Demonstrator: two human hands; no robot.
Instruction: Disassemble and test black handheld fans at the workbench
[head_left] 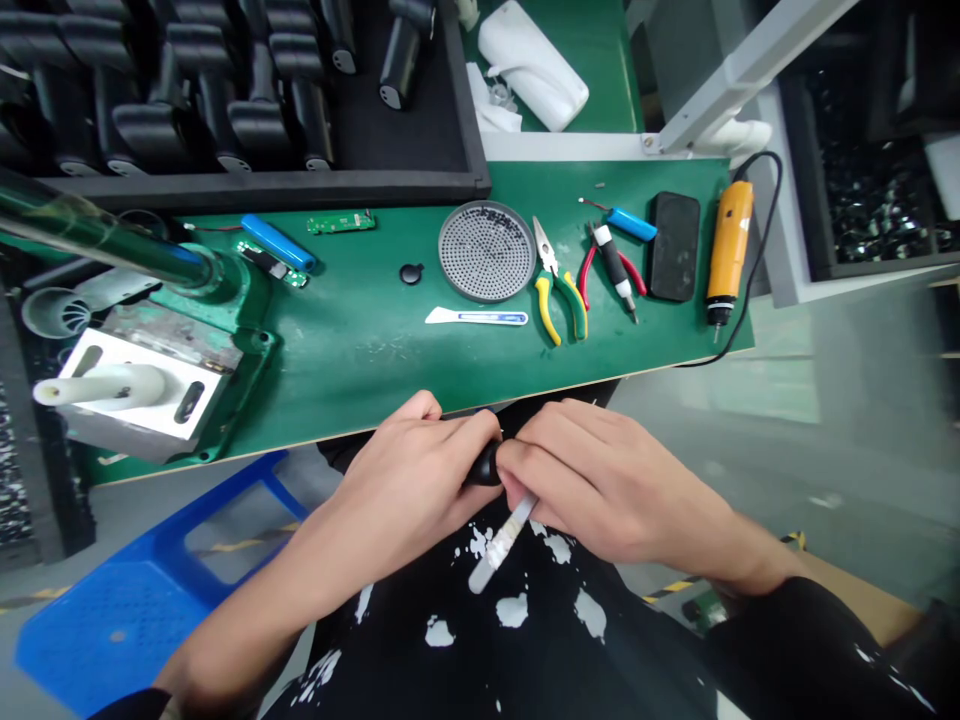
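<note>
Both hands meet over my lap, just below the front edge of the green table point(360, 340). My left hand point(409, 475) is closed round a small black part point(489, 464) that is mostly hidden by the fingers. My right hand point(600, 480) is closed too, pinching a white plastic pry tool point(501, 545) whose handle sticks out down and to the left. The tool's tip is hidden where the two hands touch at the black part.
On the table lie a round grey mesh disc point(486, 250), a white-blue spudger point(477, 317), yellow-green pliers point(559, 295), red cutters point(615, 265), a black phone point(673, 245), an orange electric screwdriver point(727, 250) and blue batteries point(279, 243). A press fixture point(142, 380) stands left. A black tray point(247, 90) holds several black handles. A blue stool point(142, 590) is below.
</note>
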